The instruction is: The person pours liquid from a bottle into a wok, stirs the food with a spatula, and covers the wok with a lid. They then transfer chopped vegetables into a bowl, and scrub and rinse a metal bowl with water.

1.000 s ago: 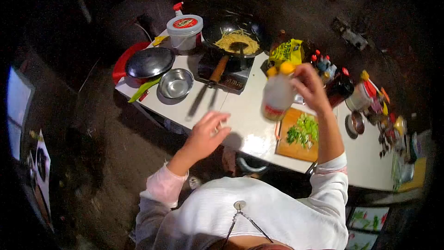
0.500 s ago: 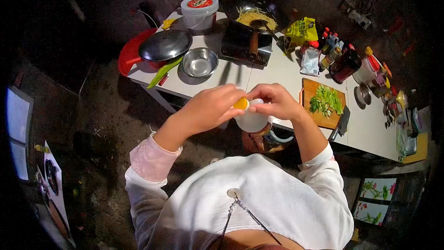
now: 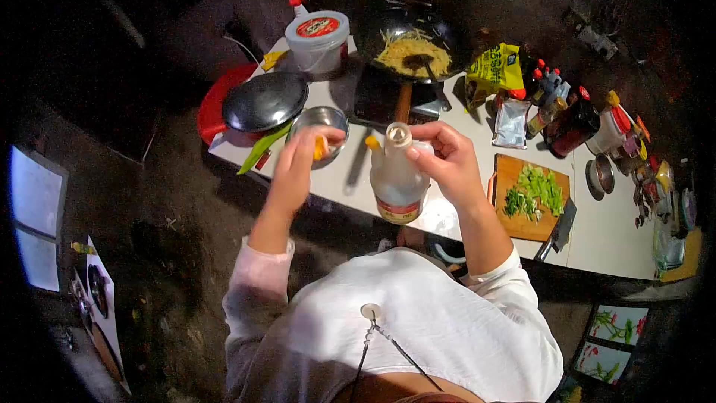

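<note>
My right hand [image 3: 451, 160] grips a whitish plastic bottle [image 3: 395, 179] near its neck, holding it upright over the table's front edge. The mouth of the bottle faces up uncovered, and a red and yellow label shows low on its side. A small yellow piece [image 3: 373, 143] juts out left of the neck. Away to the left, my left hand [image 3: 298, 160] pinches a yellow cap [image 3: 321, 148], slightly blurred. Behind that hand sits a steel bowl [image 3: 326, 116], partly covered by the fingers.
A wok [image 3: 440, 33] with yellow shreds and a spatula stands on a stove behind the bottle. To the right lie a cutting board [image 3: 514, 224] with chopped greens and a knife [image 3: 556, 231]. A lidded pan [image 3: 265, 101], a white bucket [image 3: 317, 52] and several seasoning bottles also stand there.
The yellow cap has come off the bottle and moved left with my left hand. The bottle's mouth now shows, and my right hand still holds the bottle. The view has shifted slightly.
</note>
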The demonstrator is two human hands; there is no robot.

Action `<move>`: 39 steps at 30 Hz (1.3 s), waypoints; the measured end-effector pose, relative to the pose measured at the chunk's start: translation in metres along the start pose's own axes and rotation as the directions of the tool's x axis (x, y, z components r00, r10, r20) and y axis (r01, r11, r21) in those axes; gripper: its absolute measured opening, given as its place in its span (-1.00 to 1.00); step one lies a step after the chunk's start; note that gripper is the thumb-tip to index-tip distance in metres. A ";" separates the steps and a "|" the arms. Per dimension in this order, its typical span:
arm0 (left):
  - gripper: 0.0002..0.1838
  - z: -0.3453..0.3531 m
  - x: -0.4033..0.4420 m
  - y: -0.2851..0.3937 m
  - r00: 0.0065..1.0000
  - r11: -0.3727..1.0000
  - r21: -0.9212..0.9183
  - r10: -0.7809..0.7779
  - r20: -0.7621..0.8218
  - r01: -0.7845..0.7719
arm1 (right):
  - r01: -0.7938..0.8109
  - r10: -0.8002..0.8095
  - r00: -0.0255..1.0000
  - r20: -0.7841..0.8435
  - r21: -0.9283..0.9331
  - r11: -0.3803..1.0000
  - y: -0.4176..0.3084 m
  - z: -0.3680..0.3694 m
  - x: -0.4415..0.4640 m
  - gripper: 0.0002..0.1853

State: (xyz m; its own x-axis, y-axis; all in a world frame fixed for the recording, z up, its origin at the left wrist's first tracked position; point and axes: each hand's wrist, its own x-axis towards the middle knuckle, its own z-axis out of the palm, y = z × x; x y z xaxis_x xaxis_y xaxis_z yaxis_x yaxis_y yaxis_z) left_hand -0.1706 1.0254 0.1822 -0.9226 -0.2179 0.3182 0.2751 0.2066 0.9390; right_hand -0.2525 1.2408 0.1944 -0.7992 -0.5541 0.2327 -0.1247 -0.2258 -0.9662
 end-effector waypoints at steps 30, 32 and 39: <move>-0.53 0.043 0.111 -0.101 0.747 0.298 -0.771 -0.583 0.320 0.563 | 0.171 -0.248 0.804 -0.540 -0.190 0.967 0.072 0.016 0.102 -0.26; -0.53 0.043 0.130 -0.100 0.716 0.154 -0.816 -0.587 0.378 0.557 | 0.174 -0.325 0.807 -0.493 -0.327 0.929 0.077 0.028 0.113 -0.15; -0.56 0.084 0.137 -0.165 0.908 0.739 -0.533 -0.384 0.170 0.412 | -0.146 -0.045 0.857 -0.513 -0.324 0.935 0.036 0.003 0.157 0.16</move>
State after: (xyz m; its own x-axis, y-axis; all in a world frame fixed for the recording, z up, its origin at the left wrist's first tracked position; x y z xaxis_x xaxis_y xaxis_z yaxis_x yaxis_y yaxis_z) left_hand -0.3651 1.0418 0.0600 -0.9890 -0.1148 -0.0937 -0.0330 -0.4458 0.8945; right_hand -0.3807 1.1439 0.1967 -0.9812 -0.0538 0.1854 -0.1910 0.1294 -0.9730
